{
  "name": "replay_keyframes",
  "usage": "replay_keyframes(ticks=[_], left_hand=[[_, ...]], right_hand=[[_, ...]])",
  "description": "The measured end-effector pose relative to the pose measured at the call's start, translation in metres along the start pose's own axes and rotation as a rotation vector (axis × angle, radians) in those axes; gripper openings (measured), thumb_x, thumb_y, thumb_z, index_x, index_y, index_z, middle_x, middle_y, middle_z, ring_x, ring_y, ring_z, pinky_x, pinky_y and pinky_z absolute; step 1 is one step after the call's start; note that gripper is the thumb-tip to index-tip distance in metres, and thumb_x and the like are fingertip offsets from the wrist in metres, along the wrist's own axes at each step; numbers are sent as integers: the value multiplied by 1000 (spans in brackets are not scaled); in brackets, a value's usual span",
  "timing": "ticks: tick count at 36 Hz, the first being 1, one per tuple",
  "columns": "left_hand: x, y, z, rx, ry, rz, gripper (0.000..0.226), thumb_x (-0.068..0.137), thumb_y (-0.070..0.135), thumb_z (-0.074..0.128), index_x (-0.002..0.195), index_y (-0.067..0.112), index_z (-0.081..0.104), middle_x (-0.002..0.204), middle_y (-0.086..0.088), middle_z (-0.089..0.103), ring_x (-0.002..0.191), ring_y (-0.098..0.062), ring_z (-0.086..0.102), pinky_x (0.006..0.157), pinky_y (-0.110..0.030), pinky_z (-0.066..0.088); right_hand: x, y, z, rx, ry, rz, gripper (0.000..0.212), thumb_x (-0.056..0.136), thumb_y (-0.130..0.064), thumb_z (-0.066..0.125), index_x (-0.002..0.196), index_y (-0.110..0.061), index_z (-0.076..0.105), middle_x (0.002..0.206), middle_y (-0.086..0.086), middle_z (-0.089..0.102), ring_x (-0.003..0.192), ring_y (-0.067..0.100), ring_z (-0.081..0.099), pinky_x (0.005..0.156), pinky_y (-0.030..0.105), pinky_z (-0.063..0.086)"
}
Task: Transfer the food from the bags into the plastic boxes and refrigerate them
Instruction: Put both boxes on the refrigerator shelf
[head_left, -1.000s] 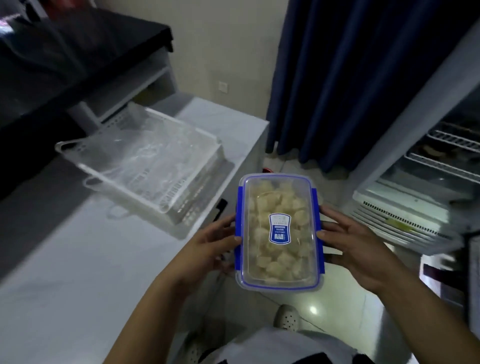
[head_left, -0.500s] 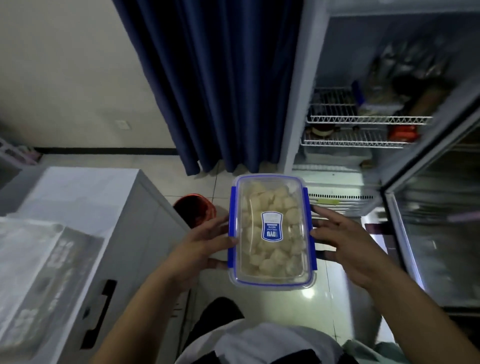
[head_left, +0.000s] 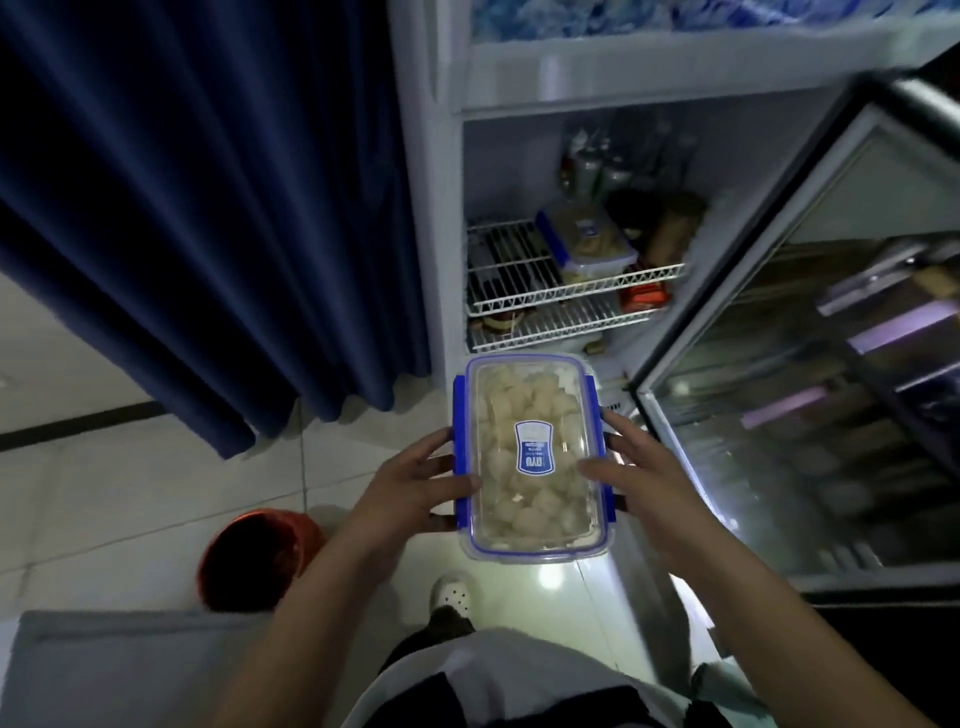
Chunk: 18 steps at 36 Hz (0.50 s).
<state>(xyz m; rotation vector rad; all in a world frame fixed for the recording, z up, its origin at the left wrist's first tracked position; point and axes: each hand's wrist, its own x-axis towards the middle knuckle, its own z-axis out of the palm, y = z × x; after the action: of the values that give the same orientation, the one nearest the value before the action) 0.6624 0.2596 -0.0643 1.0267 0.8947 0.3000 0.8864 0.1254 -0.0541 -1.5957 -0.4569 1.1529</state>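
Note:
A clear plastic box (head_left: 530, 499) with blue side clips and a closed lid holds pale food cubes. I carry it level in front of me with both hands. My left hand (head_left: 410, 493) grips its left side, thumb over the lid edge. My right hand (head_left: 644, 473) grips its right side, thumb on the lid. Just beyond the box stands the open fridge (head_left: 519, 171). On its upper wire shelf (head_left: 514, 280) sits a second blue-lidded box (head_left: 587, 239).
The glass fridge door (head_left: 810, 364) stands swung open to the right. A dark blue curtain (head_left: 208, 208) hangs to the left of the fridge. A red bucket (head_left: 260, 556) sits on the tiled floor at lower left, beside the grey counter edge (head_left: 130, 670).
I have turned from the counter toward the fridge and come closer; the box stays held in both hands, and the fridge interior now lies directly ahead.

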Motion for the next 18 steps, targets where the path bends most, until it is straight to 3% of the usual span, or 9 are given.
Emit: replay_keyframes(ticks=[5,12,18], left_hand=[[52,20,8,10,-3,-10,64,76,10,84,130,35,59,114,-2,75,97,-22,75,69,-36,62],[105,35,15,4,-2,-69,59,77,9,83,127,32,61,105,-4,77,94,-22,75,66,-33,60],[142,45,27,-16,147,-52,58,79,8,81,129,28,60,98,-2,79,87,-19,76,61,-29,58]], right_hand=[[31,-8,1,-2,81,-48,66,81,1,73,125,-46,64,111,-9,73,89,19,75,62,22,57],[77,-22,-14,-99,51,-64,73,79,1,77,123,-53,56,109,-16,73,85,13,75,64,20,57],[131,-38,-34,-96,-35,-32,71,79,-5,80,134,-43,56,126,-4,65,90,21,75,70,31,59]])
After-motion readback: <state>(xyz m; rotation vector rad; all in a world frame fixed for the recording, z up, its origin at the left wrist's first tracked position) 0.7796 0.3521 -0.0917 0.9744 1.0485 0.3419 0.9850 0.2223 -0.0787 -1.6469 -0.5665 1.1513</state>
